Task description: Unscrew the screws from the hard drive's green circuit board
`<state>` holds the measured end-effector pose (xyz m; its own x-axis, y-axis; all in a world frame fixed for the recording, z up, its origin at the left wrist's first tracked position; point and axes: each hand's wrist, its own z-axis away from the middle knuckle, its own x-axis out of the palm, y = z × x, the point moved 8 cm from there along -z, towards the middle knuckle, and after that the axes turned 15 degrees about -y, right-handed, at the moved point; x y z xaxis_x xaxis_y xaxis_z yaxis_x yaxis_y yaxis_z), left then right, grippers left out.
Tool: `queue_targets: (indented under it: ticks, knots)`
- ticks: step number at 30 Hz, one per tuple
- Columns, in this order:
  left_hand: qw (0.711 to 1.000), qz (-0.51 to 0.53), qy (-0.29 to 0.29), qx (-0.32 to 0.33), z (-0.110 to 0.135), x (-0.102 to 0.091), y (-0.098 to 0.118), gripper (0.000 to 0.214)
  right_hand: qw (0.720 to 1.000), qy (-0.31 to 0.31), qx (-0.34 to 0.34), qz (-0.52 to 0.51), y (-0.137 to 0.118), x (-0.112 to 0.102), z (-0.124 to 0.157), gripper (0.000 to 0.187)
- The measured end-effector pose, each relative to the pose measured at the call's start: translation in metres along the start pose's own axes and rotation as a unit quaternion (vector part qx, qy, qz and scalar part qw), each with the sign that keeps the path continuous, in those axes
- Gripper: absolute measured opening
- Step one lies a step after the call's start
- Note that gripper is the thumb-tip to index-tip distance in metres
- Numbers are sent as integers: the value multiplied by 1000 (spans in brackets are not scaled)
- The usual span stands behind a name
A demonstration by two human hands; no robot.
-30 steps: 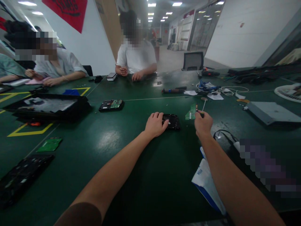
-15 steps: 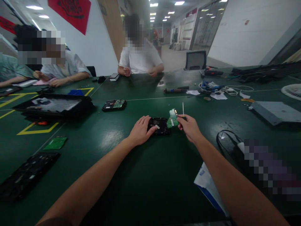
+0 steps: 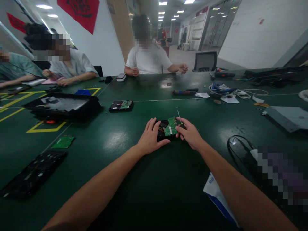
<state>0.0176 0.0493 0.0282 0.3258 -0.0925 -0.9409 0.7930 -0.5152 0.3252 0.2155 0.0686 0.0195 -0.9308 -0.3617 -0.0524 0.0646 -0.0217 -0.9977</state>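
Note:
In the middle of the table a black hard drive (image 3: 163, 124) lies flat. My left hand (image 3: 152, 136) grips its left end, fingers over the far side and thumb along the near edge. A green circuit board (image 3: 171, 127) rests over the right part of the drive, tilt hard to judge. The fingers of my right hand (image 3: 189, 132) pinch the board's right edge. That same hand also keeps a thin screwdriver (image 3: 179, 115), its metal shaft pointing away from me and its handle mostly hidden in the palm.
Another hard drive (image 3: 121, 106) lies beyond my left hand. To the left are a black tray (image 3: 62, 107), a loose green board (image 3: 64, 141) and a black panel (image 3: 33, 175). A grey metal box (image 3: 287, 117) and cables (image 3: 218, 88) lie right. Co-workers sit across the table.
My right hand has moved left, bringing the circuit board from beside the drive onto its right part. My left thumb has shifted to the near edge. The view has turned slightly left.

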Motion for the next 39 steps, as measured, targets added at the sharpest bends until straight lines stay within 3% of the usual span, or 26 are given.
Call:
queue_targets:
  ticks: [3, 7, 10, 13, 16, 19, 22, 25, 28, 31, 34, 39]
  knots:
    - [999, -3, 33, 3, 1, -9, 2, 88, 997, 0, -1, 71, 2, 0, 1, 62]
    - [995, -10, 94, 13, 4, -30, 10, 40, 982, 28, -5, 187, 0, -12, 4, 56]
    - [993, -13, 112, 34, 12, -40, 20, 35, 966, 31, -9, 256, -3, -16, 4, 54]
    - [991, -28, 113, 63, 22, -37, 38, 32, 956, 33, -23, 292, -9, -14, 4, 51]
    - [990, -52, 88, 101, 30, -21, 61, 24, 947, 36, -39, 318, -16, -10, 6, 49]
    - [987, -83, 27, 133, 30, 1, 78, 23, 940, 38, -41, 335, -20, -7, 7, 49]
    - [989, -91, -11, 117, 26, 11, 80, 34, 934, 38, -35, 353, -19, -6, 7, 49]
    - [988, -85, -16, 127, 25, 9, 81, 41, 927, 41, -37, 372, -18, -5, 7, 46]
    - [984, -88, 8, 156, 28, 1, 85, 32, 922, 54, -45, 382, -18, -7, 7, 42]
    - [983, -96, 33, 156, 27, -4, 89, 26, 922, 102, -50, 369, -23, -15, 9, 31]
    - [986, -109, 41, 120, 17, -1, 90, 39, 918, 163, -67, 354, -33, -26, 14, 26]
    - [989, -127, 29, 62, -11, 10, 94, 48, 871, 247, -80, 416, -50, -58, 27, 26]
